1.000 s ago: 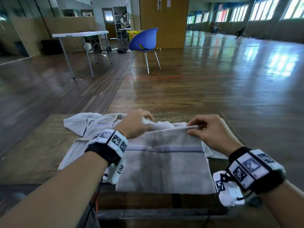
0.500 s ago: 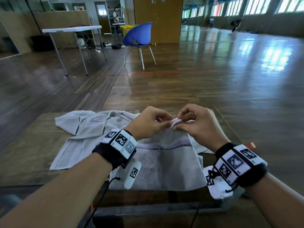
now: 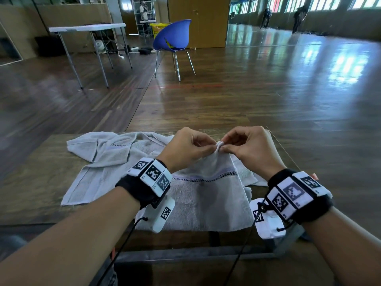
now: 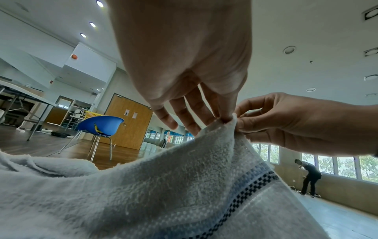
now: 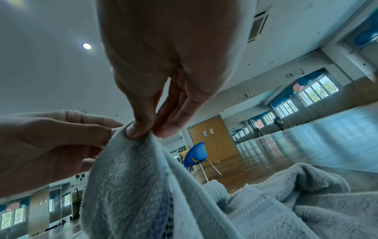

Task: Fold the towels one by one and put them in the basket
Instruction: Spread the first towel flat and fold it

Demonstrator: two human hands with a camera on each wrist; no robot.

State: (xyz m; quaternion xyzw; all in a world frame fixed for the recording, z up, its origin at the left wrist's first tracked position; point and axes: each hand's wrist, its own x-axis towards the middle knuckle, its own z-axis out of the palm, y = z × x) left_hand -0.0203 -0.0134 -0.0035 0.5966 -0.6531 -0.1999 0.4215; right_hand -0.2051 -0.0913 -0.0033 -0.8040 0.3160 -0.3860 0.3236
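A pale grey towel (image 3: 206, 195) with a blue stripe and a dark checked band lies on the wooden table (image 3: 31, 193), hanging toward me over the near edge. My left hand (image 3: 208, 148) and right hand (image 3: 225, 146) meet above its far edge, each pinching a corner of it, corners pressed together and lifted. The left wrist view shows the towel (image 4: 184, 186) rising to my left hand (image 4: 226, 120). In the right wrist view my right hand (image 5: 147, 131) pinches the towel (image 5: 131, 177). A second grey towel (image 3: 111, 149) lies crumpled behind, at the left.
A blue chair (image 3: 172, 38) stands on the wooden floor beyond the table, with a yellow basket (image 3: 157, 28) behind it. A white folding table (image 3: 86, 28) is at the far left. The table's right edge (image 3: 286, 151) runs close to my right wrist.
One second ago my hands held the towel's far edge spread apart. They have come together at the middle, bringing the two corners to meet and raising them slightly.
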